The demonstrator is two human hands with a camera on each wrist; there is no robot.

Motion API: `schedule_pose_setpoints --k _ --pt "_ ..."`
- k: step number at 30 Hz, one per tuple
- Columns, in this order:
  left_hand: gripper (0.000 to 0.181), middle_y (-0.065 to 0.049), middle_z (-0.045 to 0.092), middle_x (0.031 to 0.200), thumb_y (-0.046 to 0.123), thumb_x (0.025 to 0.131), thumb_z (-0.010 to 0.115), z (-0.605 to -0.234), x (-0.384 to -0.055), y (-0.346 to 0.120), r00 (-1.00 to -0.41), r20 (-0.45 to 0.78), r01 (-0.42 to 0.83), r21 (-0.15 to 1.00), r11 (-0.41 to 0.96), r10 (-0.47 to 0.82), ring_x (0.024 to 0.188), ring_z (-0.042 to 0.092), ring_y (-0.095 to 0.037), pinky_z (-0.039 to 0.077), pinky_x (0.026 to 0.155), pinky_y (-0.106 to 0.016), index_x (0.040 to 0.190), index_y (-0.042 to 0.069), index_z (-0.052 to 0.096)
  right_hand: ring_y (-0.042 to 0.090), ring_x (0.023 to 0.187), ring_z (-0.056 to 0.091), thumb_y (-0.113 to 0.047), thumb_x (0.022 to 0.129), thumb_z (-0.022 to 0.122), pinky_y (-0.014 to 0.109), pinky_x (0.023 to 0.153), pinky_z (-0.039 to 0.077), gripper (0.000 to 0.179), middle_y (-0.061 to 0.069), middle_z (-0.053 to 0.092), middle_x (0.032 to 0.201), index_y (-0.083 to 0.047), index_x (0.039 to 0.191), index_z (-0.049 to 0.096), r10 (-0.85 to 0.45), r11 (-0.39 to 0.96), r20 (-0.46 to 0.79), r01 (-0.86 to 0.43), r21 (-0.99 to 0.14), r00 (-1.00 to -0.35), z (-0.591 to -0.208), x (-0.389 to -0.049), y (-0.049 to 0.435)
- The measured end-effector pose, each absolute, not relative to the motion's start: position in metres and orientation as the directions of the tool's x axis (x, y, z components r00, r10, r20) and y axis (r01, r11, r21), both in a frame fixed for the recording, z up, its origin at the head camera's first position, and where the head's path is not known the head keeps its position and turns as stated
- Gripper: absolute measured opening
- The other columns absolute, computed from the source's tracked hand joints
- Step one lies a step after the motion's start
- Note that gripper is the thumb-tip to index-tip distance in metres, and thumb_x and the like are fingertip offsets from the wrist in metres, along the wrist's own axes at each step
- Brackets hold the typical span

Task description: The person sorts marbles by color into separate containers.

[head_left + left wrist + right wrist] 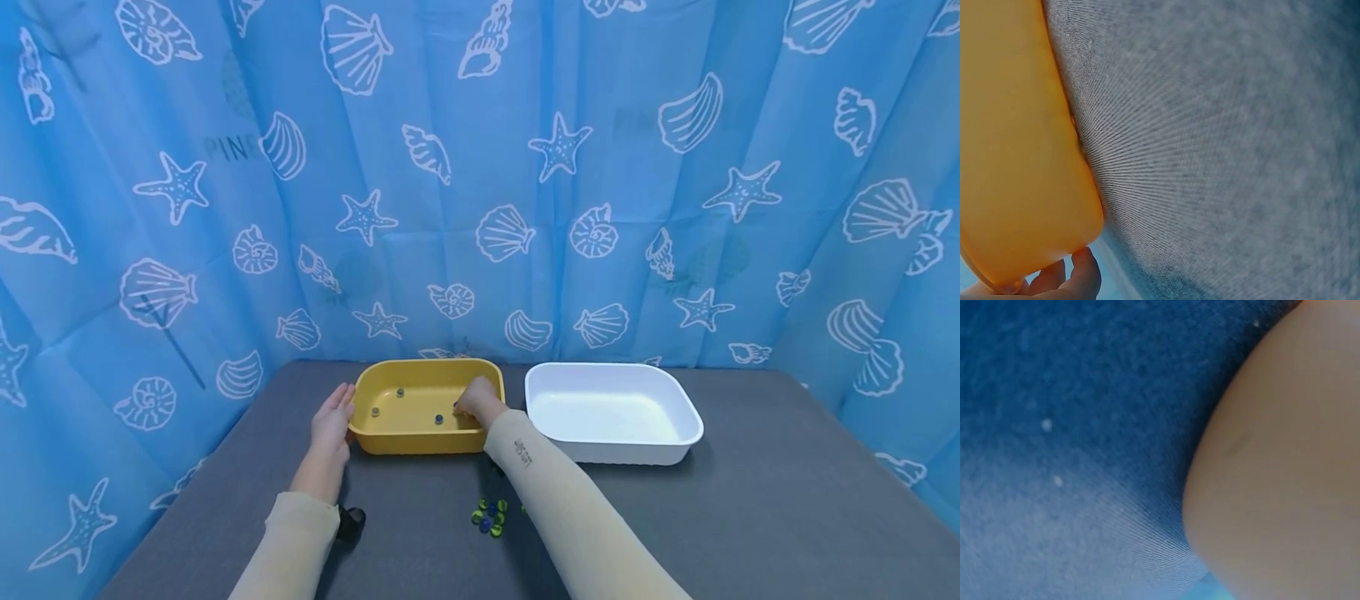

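Yellow tray (pixel 427 444), ctr of frame, long axis running L–R; both hands at it.
L hand (pixel 332 421): fingertips touch tray's L end, can't tell if pinching. R hand (pixel 480 397) inside R end, finger state unclear. Sm. marbles (pixel 438 419) in tray.

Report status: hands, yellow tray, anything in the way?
Left hand touching left end of yellow tray. Right hand inside tray, grip unclear. Marbles in tray, loose marbles in front. Right sleeve hides tray's near-right corner.
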State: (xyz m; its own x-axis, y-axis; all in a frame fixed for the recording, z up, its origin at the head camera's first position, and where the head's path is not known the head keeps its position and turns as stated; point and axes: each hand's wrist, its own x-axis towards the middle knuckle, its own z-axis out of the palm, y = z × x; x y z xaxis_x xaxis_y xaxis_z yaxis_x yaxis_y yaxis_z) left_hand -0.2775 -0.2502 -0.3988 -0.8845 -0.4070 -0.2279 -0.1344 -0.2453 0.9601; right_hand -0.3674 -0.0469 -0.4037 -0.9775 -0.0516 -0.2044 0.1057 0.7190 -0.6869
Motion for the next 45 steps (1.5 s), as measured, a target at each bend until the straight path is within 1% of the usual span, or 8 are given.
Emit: schedule_pose_setpoints --k 8,13,18,24,29,35,39,45 --pt "0.051 0.0 0.025 0.158 0.007 0.107 0.032 -0.398 -0.276 -0.249 -0.893 -0.219 -0.13 0.962 -0.242 -0.393 0.146 0.017 -0.019 0.016 0.116 -0.044 0.155 0.015 0.02 0.017 0.061 0.049 -0.015 0.081 0.08 0.027 0.056 0.041 0.026 0.007 0.051 0.072 0.002 0.087 0.061 -0.044 0.739 -0.216 0.114 -0.664 -0.975 -0.406 -0.372 -0.046" --pt "0.052 0.0 0.023 0.158 0.008 0.106 0.033 -0.398 -0.275 -0.252 -0.902 -0.22 -0.13 0.959 -0.252 -0.371 0.146 0.016 -0.02 0.016 0.116 -0.044 0.156 0.015 0.018 0.015 0.05 0.046 -0.009 0.083 0.077 0.026 0.048 0.039 0.02 0.004 0.048 0.058 -0.002 0.073 0.062 -0.044 0.626 -0.231 0.153 -0.764 -0.972 -0.405 -0.369 -0.045" --pt "0.051 0.001 0.023 0.158 0.008 0.107 0.032 -0.397 -0.273 -0.252 -0.901 -0.231 -0.136 0.955 -0.264 -0.368 0.146 0.017 -0.019 0.017 0.116 -0.043 0.156 0.016 0.019 0.015 0.056 0.049 -0.003 0.088 0.07 0.027 0.051 0.042 0.006 0.006 0.055 0.068 0.0 0.087 0.065 -0.042 0.431 -0.157 0.124 -0.894 -0.987 -0.403 -0.365 -0.043" --pt "0.051 0.0 0.024 0.158 0.006 0.106 0.031 -0.397 -0.271 -0.25 -0.899 -0.218 -0.119 0.957 -0.265 -0.381 0.146 0.017 -0.018 0.018 0.116 -0.043 0.155 0.015 0.019 0.017 0.068 0.057 -0.005 0.092 0.064 0.032 0.064 0.051 0.006 0.009 0.062 0.082 0.0 0.096 0.065 -0.055 0.341 -0.026 0.005 -0.94 -0.998 -0.389 -0.353 -0.037" --pt "0.051 0.0 0.024 0.158 0.007 0.106 0.031 -0.396 -0.271 -0.25 -0.899 -0.213 -0.115 0.958 -0.263 -0.383 0.145 0.018 -0.018 0.017 0.116 -0.043 0.156 0.014 0.019 0.024 0.077 0.062 -0.009 0.096 0.059 0.045 0.078 0.053 0.01 0.01 0.063 0.084 -0.001 0.1 0.064 -0.124 0.275 -0.009 -0.025 -0.961 -0.992 -0.376 -0.337 -0.026" --pt "0.051 0.0 0.024 0.158 0.007 0.107 0.031 -0.396 -0.272 -0.25 -0.896 -0.217 -0.119 0.958 -0.261 -0.387 0.145 0.018 -0.018 0.018 0.116 -0.043 0.156 0.015 0.019 0.032 0.077 0.063 -0.01 0.097 0.06 0.037 0.062 0.053 0.013 0.01 0.062 0.078 0.0 0.102 0.064 -0.244 0.29 0.046 -0.118 -0.95 -0.969 -0.365 -0.316 -0.008" --pt "0.05 -0.001 0.025 0.158 0.007 0.107 0.03 -0.395 -0.272 -0.249 -0.89 -0.222 -0.12 0.956 -0.267 -0.398 0.145 0.02 -0.017 0.02 0.115 -0.042 0.156 0.014 0.021 0.023 0.068 0.061 -0.01 0.096 0.062 0.031 0.057 0.052 0.013 0.008 0.062 0.075 0.0 0.102 0.066 -0.315 0.302 0.069 -0.169 -0.938 -0.946 -0.364 -0.307 0.006" --pt "0.05 -0.001 0.026 0.158 0.007 0.107 0.03 -0.395 -0.273 -0.247 -0.885 -0.23 -0.128 0.956 -0.264 -0.405 0.144 0.021 -0.017 0.02 0.115 -0.04 0.155 0.014 0.021 0.017 0.07 0.057 -0.011 0.095 0.063 0.037 0.069 0.054 0.018 0.006 0.062 0.079 0.004 0.105 0.066 -0.496 0.247 0.063 -0.211 -0.946 -0.866 -0.367 -0.291 0.03"
